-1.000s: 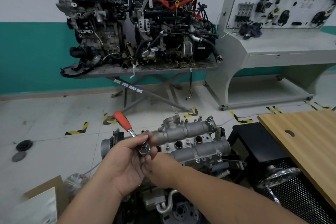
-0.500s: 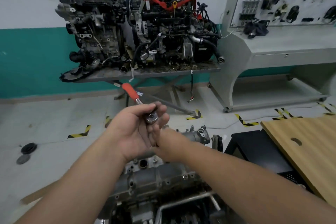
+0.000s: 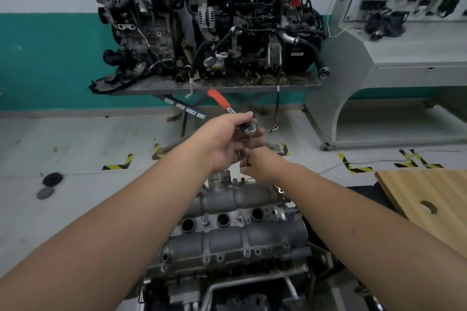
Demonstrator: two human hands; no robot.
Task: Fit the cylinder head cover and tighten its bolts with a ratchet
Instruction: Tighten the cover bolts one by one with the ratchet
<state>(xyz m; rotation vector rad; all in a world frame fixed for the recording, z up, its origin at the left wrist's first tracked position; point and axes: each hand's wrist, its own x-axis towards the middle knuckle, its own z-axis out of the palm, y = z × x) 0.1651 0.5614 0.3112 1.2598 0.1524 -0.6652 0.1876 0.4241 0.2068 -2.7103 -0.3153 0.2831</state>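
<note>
Two bare hands hold a ratchet over an engine's cylinder head cover.

The left hand (image 3: 225,141) curls its fingers round the head of the ratchet (image 3: 249,129); its red handle (image 3: 218,100) points away, up and left. The right hand (image 3: 260,166), just below, seems to pinch the extension under the ratchet head, though the grip is partly hidden. Below them the grey metal cylinder head cover (image 3: 237,242) sits on the engine. The ratchet looks rigid, smooth steel, likely slippery; the rubbery handle is probably the surest hold for turning.
</note>
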